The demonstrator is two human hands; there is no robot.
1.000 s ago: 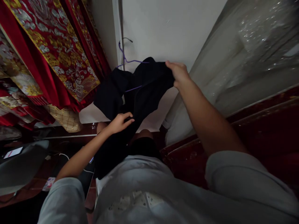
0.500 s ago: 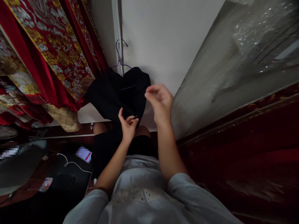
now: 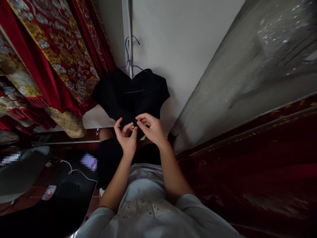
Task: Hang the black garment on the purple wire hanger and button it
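A black V-necked garment hangs from a thin purple hanger in front of me, against a pale wall. At the garment's front my left hand is closed in a pinch of thumb and finger on the cloth, other fingers bent. My right hand meets it there, thumb and index finger pinched on the same front edge. A tiny dark piece, perhaps a button, shows between the fingertips; it is too small to be sure.
Red embroidered robes with gold patterns hang at the left. A plastic-wrapped item leans at the right, above a dark red surface. Lower left, a black seat bears a phone and a white cable.
My right hand has come down and left from beside the garment to join my left hand at its front. The garment's right side now spreads wider. The left hand moved slightly left.
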